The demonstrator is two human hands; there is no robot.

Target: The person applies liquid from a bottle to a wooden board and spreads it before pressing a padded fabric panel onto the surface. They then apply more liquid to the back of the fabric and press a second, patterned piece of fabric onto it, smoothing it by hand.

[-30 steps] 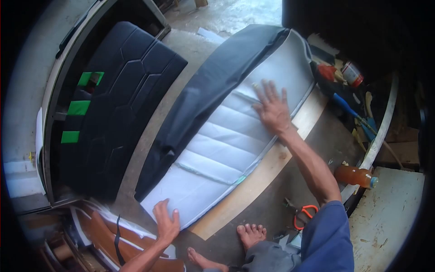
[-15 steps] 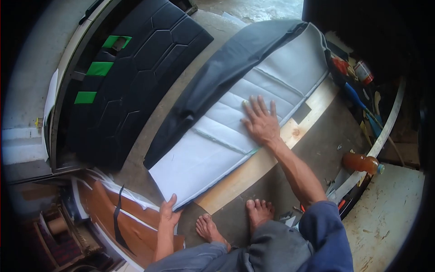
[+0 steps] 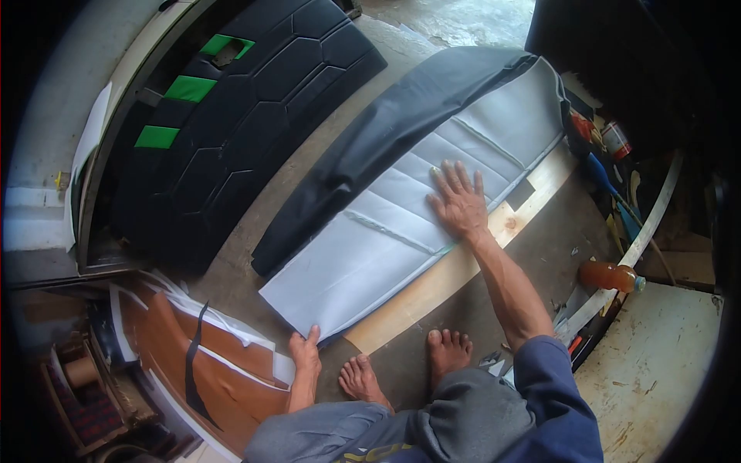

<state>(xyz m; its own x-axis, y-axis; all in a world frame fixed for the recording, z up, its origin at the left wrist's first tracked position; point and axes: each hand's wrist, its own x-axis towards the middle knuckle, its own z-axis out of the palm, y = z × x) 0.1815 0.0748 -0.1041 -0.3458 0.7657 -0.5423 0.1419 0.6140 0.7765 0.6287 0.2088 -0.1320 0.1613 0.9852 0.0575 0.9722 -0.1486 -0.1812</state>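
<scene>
A sewn upholstery cover (image 3: 343, 266) lies at a slant across the middle, its whitish backing with raised cross seams facing up. Along its far side bulges wrinkled black vinyl (image 3: 370, 150). My right hand (image 3: 463, 208) rests flat on the backing near the seams, fingers spread. At the cover's near left corner, my left hand (image 3: 306, 355) has its thumb on top; its other fingers are partly hidden and seem to hold the edge from below. A pale wooden board (image 3: 421, 297) shows along the cover's near edge.
A black quilted panel (image 3: 262, 123) with green patches (image 3: 191, 89) stands at upper left. Brown and white sheet offcuts (image 3: 170, 324) lie at lower left. To the right are a bottle of amber liquid (image 3: 606, 275), a curved strip (image 3: 656, 208) and a can (image 3: 616, 140). My bare feet (image 3: 451, 355) are close by.
The view has shifted slightly, so the cover and both hands appear a little to the right. My right hand stays flat on the backing and my left hand stays at the corner.
</scene>
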